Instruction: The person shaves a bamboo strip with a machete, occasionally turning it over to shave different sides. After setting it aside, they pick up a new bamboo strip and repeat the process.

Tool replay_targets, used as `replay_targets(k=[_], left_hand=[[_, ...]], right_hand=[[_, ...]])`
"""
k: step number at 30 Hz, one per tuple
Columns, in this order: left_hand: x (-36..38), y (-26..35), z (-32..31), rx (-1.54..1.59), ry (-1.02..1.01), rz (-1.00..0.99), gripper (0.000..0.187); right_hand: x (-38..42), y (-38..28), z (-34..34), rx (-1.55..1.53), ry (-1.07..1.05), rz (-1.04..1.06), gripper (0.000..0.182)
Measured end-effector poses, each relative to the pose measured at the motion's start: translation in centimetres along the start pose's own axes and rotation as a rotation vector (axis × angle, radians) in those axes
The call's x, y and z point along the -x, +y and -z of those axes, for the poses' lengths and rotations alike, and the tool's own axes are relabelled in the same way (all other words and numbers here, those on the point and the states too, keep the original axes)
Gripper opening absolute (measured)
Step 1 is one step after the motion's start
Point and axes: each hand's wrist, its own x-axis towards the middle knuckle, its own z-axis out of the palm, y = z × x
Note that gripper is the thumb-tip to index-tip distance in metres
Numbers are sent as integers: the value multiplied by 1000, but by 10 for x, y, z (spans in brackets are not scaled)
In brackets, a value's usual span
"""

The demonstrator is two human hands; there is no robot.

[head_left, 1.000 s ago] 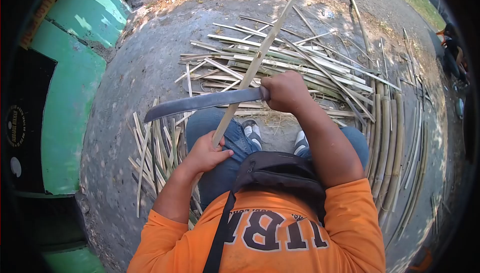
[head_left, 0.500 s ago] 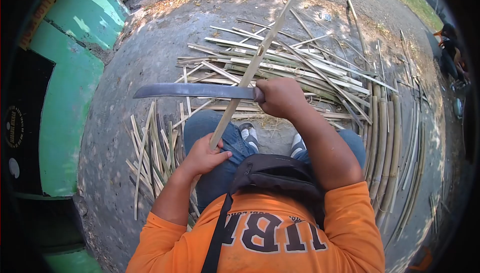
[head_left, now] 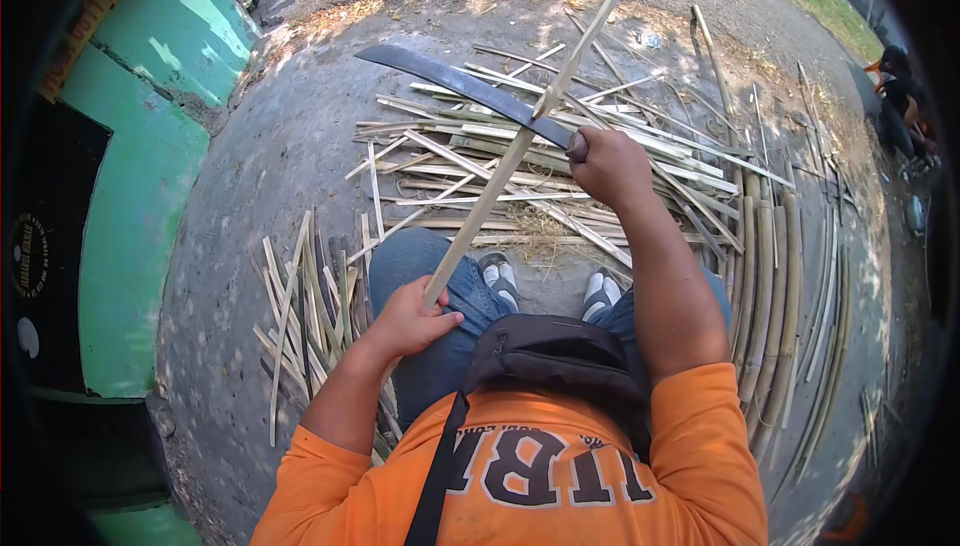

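My left hand [head_left: 413,319] is closed around the lower part of a long bamboo strip [head_left: 500,174], above my left thigh. The strip slants up and away to the right, past the top of the frame's middle. My right hand [head_left: 613,168] grips the handle of a machete [head_left: 460,84]. Its long dark blade points left and away from me, curving at the tip. Near the handle the blade crosses the strip and appears to touch it at a knot. Beneath both lies a pile of split bamboo strips [head_left: 480,190] on the ground.
More thin strips [head_left: 290,321] lie by my left leg. Whole bamboo poles [head_left: 765,286] lie lengthwise on the right. A green wall [head_left: 140,236] stands at the left. Another person [head_left: 900,111] is at the far right edge. A black waist bag [head_left: 560,351] rests on my lap.
My right hand has moved forward and right with the machete, whose blade has slid up the strip and now tilts away. My left hand still holds the strip, lowered very slightly.
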Motion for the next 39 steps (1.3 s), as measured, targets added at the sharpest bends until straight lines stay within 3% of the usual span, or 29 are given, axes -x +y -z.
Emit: replay_targets(k=[5, 9, 11, 13, 16, 22, 29, 34, 37, 39], left_hand=[[2, 1, -1, -1, 31, -75, 36], [1, -2, 0, 11, 23, -61, 36], [0, -5, 0, 36, 16, -52, 36], [3, -9, 1, -13, 27, -62, 36], [3, -13, 1, -28, 16, -72, 36], [4, 1, 1, -24, -21, -34, 36], [4, -7, 0, 70, -25, -54, 36], [4, -9, 2, 93, -27, -64, 37], [4, -7, 2, 117, -28, -83, 37], [6, -6, 1, 124, -24, -87, 37]], right_hand=[[16, -24, -6, -22, 30, 222, 12], [36, -53, -17, 27, -171, 515, 11], [36, -51, -26, 74, -110, 575, 12], [21, -29, -19, 97, -84, 394, 8], [-17, 20, -14, -144, 136, -110, 23], [-18, 42, -2, -145, 179, -180, 30], [-14, 38, 6, -435, 145, -126, 37], [-20, 45, -1, -657, 292, -175, 33], [-21, 47, 5, -617, 457, -238, 35], [-21, 48, 14, -301, 605, -363, 32]])
